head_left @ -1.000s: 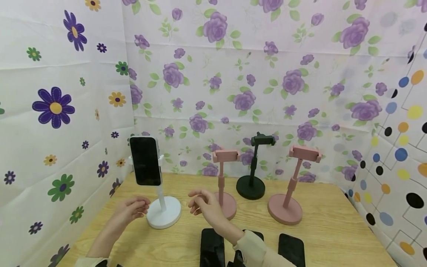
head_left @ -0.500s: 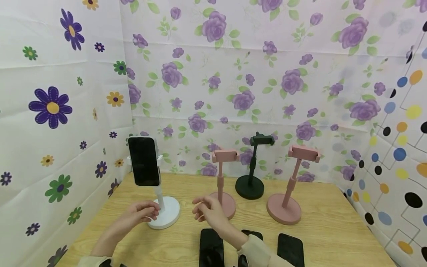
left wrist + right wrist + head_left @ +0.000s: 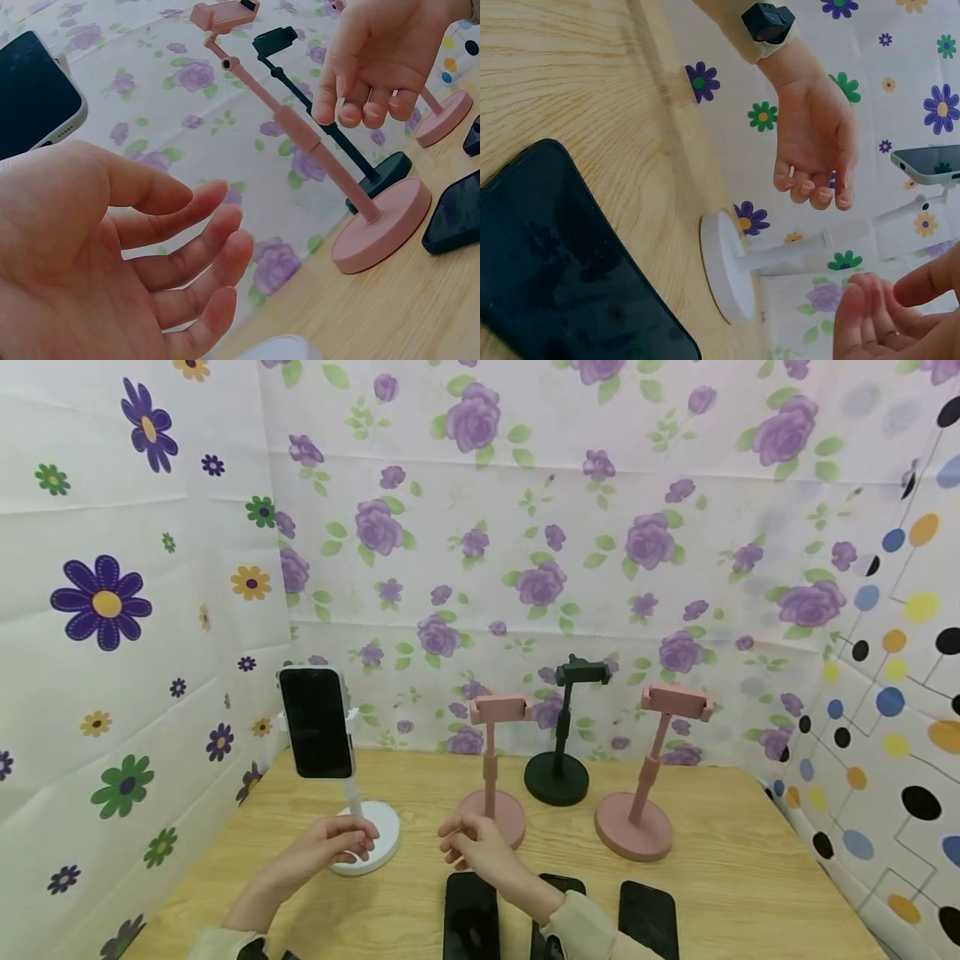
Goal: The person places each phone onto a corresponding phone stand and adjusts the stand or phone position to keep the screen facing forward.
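Observation:
My left hand (image 3: pixel 318 853) hovers in front of the round base of a white phone stand (image 3: pixel 388 835), its fingers loosely bent and holding nothing. Clamped at the top of that stand is a phone (image 3: pixel 317 722) with a dark screen and a pale edge. Just right of it, my right hand (image 3: pixel 491 860) hangs relaxed with nothing in it, overlapping the base of the nearer pink phone stand (image 3: pixel 501 708) in the head view. Both palms face each other; the left wrist view shows a gap between the thumb and the curved fingers (image 3: pixel 199 262) of the left hand.
A black phone stand (image 3: pixel 557 779) and a second pink stand (image 3: pixel 633 827) stand further right with vacant clamps. Three dark phones lie along the front: a left one (image 3: pixel 471 917), a partly covered middle one (image 3: pixel 562 883) and a right one (image 3: pixel 648 917). Flowered cloth (image 3: pixel 450 560) encloses the wooden table (image 3: pixel 720 877).
My left hand has moved right, from beside the white base to in front of it. The right hand has dropped slightly toward me. The stands and phones keep their places while the view shifts a little.

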`<state>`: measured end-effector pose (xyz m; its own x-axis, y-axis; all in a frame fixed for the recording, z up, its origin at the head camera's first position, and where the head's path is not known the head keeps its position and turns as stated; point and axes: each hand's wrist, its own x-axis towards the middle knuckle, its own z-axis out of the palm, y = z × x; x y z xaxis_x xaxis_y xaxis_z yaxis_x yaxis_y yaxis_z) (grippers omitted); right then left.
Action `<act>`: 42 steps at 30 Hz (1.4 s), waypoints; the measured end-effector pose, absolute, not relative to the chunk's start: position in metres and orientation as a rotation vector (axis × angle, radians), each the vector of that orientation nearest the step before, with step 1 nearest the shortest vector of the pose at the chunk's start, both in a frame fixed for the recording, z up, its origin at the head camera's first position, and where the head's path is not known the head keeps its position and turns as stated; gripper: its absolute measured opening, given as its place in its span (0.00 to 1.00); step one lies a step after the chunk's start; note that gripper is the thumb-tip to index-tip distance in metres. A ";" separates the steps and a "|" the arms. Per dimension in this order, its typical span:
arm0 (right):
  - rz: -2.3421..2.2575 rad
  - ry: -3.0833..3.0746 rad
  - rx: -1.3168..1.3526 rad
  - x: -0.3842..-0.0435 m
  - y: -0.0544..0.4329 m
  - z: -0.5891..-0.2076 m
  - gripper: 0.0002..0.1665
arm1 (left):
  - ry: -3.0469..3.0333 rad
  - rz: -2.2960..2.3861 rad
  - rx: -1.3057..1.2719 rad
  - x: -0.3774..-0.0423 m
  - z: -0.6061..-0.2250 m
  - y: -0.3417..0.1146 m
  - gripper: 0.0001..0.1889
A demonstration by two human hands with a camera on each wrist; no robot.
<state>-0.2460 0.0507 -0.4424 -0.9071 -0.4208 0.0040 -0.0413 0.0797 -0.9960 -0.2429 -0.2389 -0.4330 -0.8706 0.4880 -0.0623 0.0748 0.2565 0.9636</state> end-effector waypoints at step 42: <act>-1.390 2.519 -0.717 -0.242 0.084 -0.480 0.12 | 2.226 1.823 0.654 -0.266 -0.447 -0.151 0.20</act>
<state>-0.2416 0.0843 -0.4797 -0.8683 -0.4902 0.0760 -0.3256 0.4477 -0.8328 -0.2660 -0.1505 -0.4472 -0.8843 0.4491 0.1279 0.2140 0.1462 0.9658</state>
